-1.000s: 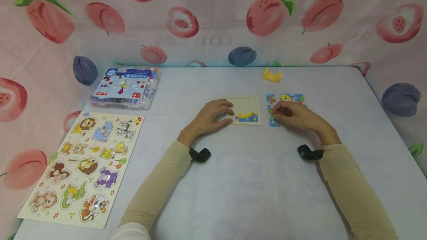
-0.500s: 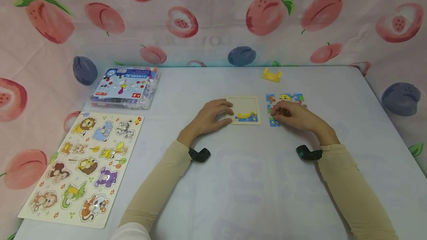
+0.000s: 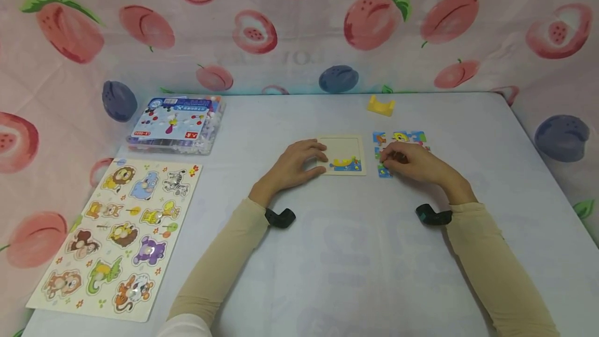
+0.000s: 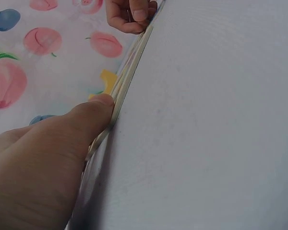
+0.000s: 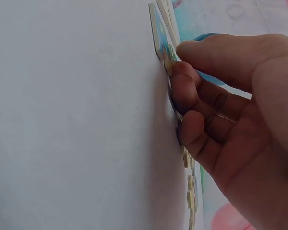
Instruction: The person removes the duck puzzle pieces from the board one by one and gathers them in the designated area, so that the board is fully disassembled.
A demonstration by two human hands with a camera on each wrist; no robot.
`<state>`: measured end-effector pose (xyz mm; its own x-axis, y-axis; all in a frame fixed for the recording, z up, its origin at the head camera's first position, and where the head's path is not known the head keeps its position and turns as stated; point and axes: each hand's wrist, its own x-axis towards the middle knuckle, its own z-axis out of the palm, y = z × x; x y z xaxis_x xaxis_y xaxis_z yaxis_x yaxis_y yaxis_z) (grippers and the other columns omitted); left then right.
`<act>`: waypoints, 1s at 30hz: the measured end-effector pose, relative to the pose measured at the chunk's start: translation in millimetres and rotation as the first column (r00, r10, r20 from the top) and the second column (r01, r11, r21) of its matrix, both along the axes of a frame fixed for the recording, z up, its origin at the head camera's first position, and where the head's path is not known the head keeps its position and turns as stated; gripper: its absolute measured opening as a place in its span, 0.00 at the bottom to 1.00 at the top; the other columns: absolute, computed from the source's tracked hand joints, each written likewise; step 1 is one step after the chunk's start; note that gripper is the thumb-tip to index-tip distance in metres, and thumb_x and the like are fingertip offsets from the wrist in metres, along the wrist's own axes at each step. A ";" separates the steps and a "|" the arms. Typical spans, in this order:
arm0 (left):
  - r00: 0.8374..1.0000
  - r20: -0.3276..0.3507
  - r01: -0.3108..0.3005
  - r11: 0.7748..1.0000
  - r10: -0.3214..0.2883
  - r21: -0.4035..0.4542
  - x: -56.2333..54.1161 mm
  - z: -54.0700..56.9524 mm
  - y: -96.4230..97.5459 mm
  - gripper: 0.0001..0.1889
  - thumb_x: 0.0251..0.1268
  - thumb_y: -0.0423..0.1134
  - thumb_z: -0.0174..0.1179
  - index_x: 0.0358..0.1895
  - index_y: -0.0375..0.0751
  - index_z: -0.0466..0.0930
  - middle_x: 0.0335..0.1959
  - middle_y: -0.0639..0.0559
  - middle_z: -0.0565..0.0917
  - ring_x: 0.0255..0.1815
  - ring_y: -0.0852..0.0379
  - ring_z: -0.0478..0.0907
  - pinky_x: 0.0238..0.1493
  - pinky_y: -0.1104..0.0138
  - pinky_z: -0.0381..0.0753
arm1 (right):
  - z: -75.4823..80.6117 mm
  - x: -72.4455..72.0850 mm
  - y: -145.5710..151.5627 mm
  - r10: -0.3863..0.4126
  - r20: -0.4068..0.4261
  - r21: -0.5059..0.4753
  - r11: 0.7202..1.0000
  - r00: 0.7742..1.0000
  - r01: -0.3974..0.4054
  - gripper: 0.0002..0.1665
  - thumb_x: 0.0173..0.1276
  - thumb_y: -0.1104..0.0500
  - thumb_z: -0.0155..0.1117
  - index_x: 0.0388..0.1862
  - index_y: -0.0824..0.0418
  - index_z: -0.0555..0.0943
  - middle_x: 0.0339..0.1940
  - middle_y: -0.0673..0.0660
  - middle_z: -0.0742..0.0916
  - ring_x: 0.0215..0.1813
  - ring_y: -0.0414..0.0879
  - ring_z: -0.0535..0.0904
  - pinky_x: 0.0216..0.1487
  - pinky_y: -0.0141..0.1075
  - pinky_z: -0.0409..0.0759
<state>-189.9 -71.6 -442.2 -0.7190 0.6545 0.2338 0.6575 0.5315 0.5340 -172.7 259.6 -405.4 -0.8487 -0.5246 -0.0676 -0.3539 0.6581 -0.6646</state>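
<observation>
A small wooden puzzle tray point(image 3: 340, 144) lies flat in the middle of the table, with blue and yellow pieces point(image 3: 345, 164) along its bottom. My left hand point(image 3: 297, 163) holds the tray's left side, fingers spread from thumb at the corner; in the left wrist view the thumb point(image 4: 103, 100) lies on the tray's edge. Right of the tray, my right hand point(image 3: 414, 161) is over several loose jigsaw pieces point(image 3: 409, 135), thumb and fingertips together. In the right wrist view it pinches the end of a jigsaw piece point(image 5: 157, 33); the palm hides other pieces in the head view.
A yellow notched block point(image 3: 381, 106) stands near the table's back edge. At the left lie a large animal puzzle board point(image 3: 140, 181) and, behind it, a clear plastic box point(image 3: 175, 121) with a printed label. A fruit-patterned cloth point(image 3: 290, 25) hangs behind the table.
</observation>
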 end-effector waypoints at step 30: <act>1.000 0.003 0.002 1.000 -0.002 0.018 0.1 -0.7 -0.6 0.12 0.63 0.49 0.61 0.47 0.51 0.81 0.62 0.53 0.75 0.71 0.52 0.63 0.72 0.55 0.58 | -0.2 -12.8 -62.6 0.135 -0.064 -0.022 0.990 0.989 -0.136 0.15 0.67 0.64 0.60 0.52 0.57 0.79 0.48 0.53 0.81 0.43 0.43 0.71 0.41 0.35 0.71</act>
<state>-189.8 -72.3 -442.9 -0.7181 0.6520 0.2432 0.6572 0.5204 0.5453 -185.5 196.9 -405.6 -0.7718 -0.6359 -0.0018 -0.4798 0.5841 -0.6547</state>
